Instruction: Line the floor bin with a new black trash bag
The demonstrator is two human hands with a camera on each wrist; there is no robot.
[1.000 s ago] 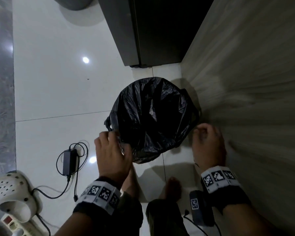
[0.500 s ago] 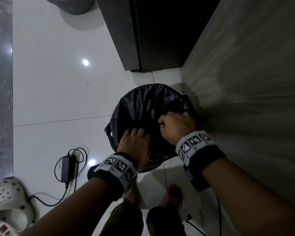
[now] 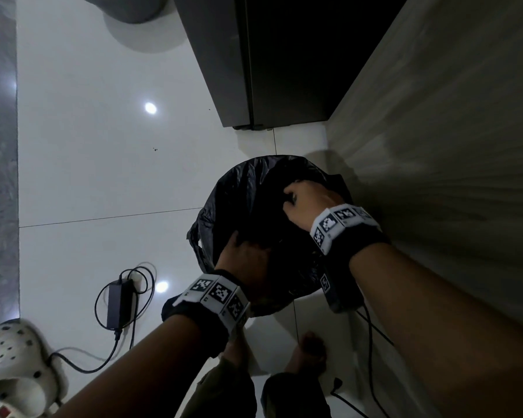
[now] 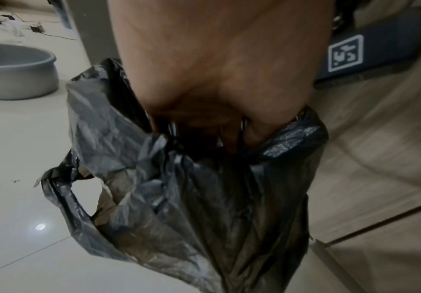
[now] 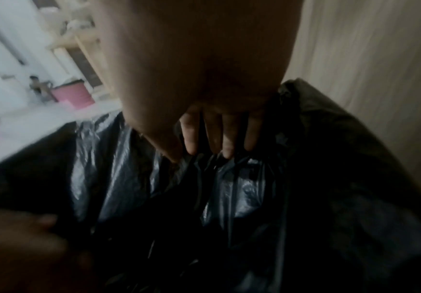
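A black trash bag (image 3: 254, 188) covers the floor bin, whose body is hidden under the plastic. The bag's mouth is spread open, and a loop handle (image 4: 61, 190) hangs off its left side. My left hand (image 3: 245, 254) is at the near rim, its fingers (image 4: 229, 138) curled down into the bag (image 4: 179, 198) over the edge. Deeper in, at the far right of the opening, my right hand (image 3: 296, 197) brings thumb and fingertips (image 5: 191, 146) together on a fold of the plastic (image 5: 229, 188).
The bin stands on white tiles against a wood-grain wall (image 3: 435, 146), in front of a dark cabinet (image 3: 284, 70). A power adapter with its cable (image 3: 120, 300) and a white clog (image 3: 12, 366) lie to the left. A grey basin (image 4: 11, 73) sits farther back. Bare feet (image 3: 308, 348) stand close behind the bin.
Both hands left the outer rim and went into the bag's mouth. The right hand has since reached farther toward the far right side, and the left hand has sunk deeper.
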